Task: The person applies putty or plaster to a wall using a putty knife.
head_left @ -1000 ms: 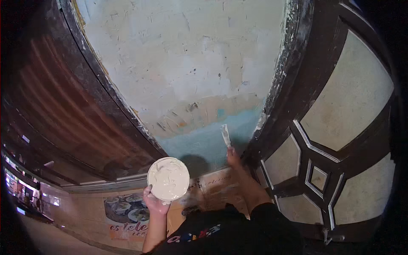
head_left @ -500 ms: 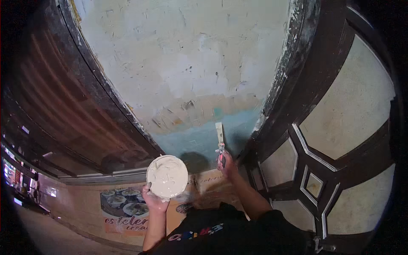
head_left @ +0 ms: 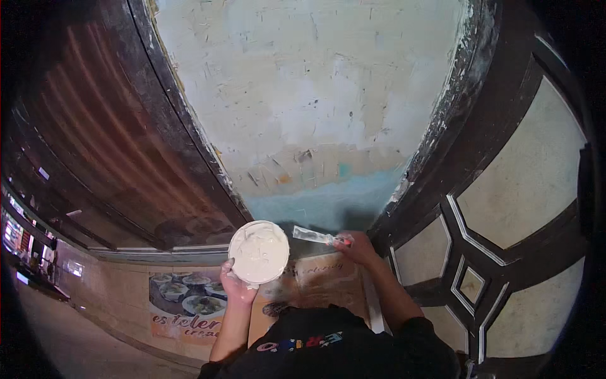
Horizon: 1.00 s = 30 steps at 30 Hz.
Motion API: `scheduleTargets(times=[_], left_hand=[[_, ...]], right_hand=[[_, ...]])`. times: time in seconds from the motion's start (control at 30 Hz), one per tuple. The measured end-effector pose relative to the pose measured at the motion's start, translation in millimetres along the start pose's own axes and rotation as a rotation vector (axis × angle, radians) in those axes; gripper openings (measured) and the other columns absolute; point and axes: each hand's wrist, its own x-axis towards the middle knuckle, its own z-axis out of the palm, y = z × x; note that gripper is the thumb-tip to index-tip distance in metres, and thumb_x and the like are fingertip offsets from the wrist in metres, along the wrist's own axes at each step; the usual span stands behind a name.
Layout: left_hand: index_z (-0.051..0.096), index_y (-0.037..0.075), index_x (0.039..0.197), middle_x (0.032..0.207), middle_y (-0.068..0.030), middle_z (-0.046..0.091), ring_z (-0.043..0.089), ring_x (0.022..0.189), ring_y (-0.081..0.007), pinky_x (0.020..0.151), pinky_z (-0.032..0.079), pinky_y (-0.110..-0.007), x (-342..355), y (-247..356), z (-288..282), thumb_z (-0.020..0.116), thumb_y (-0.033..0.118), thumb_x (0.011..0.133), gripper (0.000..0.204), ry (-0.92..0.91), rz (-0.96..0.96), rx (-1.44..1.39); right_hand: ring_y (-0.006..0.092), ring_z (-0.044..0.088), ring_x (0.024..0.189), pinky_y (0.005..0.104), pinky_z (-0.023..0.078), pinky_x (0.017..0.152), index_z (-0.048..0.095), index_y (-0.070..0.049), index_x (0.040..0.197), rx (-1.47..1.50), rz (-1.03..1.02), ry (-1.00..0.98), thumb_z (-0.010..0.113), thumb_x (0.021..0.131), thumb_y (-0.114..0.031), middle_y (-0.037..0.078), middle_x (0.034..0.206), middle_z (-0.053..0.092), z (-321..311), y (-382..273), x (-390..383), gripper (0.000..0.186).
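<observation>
Putty knife (head_left: 310,235) in the right hand (head_left: 355,247), lying nearly level, blade toward the left. Blade end near the upper right rim of a round tub (head_left: 276,276), a small gap between the two. Blade pale and smeared; a bit of red shows at the handle, inside the grip. Right hand closed around the handle, forearm running down to a black sleeve.

Left hand (head_left: 238,289) holds the tub at its lower left edge, thumb up against the rim, remaining fingers mostly hidden underneath. Tub tipped so its mouth faces the camera. Cream-coloured paste (head_left: 257,247) inside, ridged and uneven across the top; some has run onto the rim near the hand.

Ahead, a wall (head_left: 328,69): patchy off-white over most of its face, dark nicks and scrape marks lower down, then a blue-green band (head_left: 297,207) along the foot. Dark wooden trim (head_left: 456,95) up the right side, flecked white. Farther right, a brown door (head_left: 489,249) with pale panels and white beading. Lower left, a printed sheet (head_left: 189,306) with pictures of bowls of food.
</observation>
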Motion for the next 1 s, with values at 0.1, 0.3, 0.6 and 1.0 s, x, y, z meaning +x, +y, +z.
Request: scheduleTargets(times=[0.1, 0.3, 0.6, 1.0], left_hand=[[0.045, 0.001, 0.131, 0.132, -0.0174, 0.05, 0.049, 0.119, -0.0349, 0.102, 0.038, -0.05, -2, 14, -2, 0.05, 0.026, 0.078, 0.059, -0.006, 0.011, -0.085], [0.043, 0.001, 0.133, 0.134, -0.0168, 0.048, 0.048, 0.121, -0.034, 0.105, 0.035, -0.048, -3, 36, -16, 0.05, 0.026, 0.077, 0.061, 0.048, 0.024, -0.032], [0.046, 0.002, 0.131, 0.131, -0.0163, 0.051, 0.05, 0.119, -0.0338, 0.102, 0.039, -0.049, -22, 70, -25, 0.049, 0.026, 0.079, 0.058, 0.123, 0.075, -0.013], [0.045, 0.003, 0.132, 0.134, -0.0161, 0.049, 0.048, 0.121, -0.0345, 0.103, 0.037, -0.05, -17, 92, -34, 0.049, 0.026, 0.079, 0.058, 0.055, -0.003, 0.0]], right_hand=[[0.0384, 0.059, 0.086, 0.0434, 0.046, 0.077, 0.061, -0.002, 0.1, 0.026, 0.091, 0.1, 0.059, 0.083, -0.037, 0.02, 0.091, 0.061, 12, 15, -11, 0.038], [0.0421, 0.056, 0.089, 0.0472, 0.045, 0.077, 0.049, -0.002, 0.114, 0.07, 0.04, 0.575, 0.057, 0.087, -0.031, 0.023, 0.098, 0.055, 26, -28, 69, 0.04], [0.0446, 0.054, 0.098, 0.0502, 0.045, 0.083, 0.04, 0.003, 0.126, 0.092, 0.483, 0.35, 0.05, 0.092, -0.031, 0.029, 0.121, 0.049, 171, 71, 65, 0.049], [0.0442, 0.056, 0.092, 0.0507, 0.043, 0.079, 0.043, -0.001, 0.118, -0.036, 0.331, 0.576, 0.047, 0.092, -0.033, 0.025, 0.102, 0.058, 77, 6, 129, 0.041]])
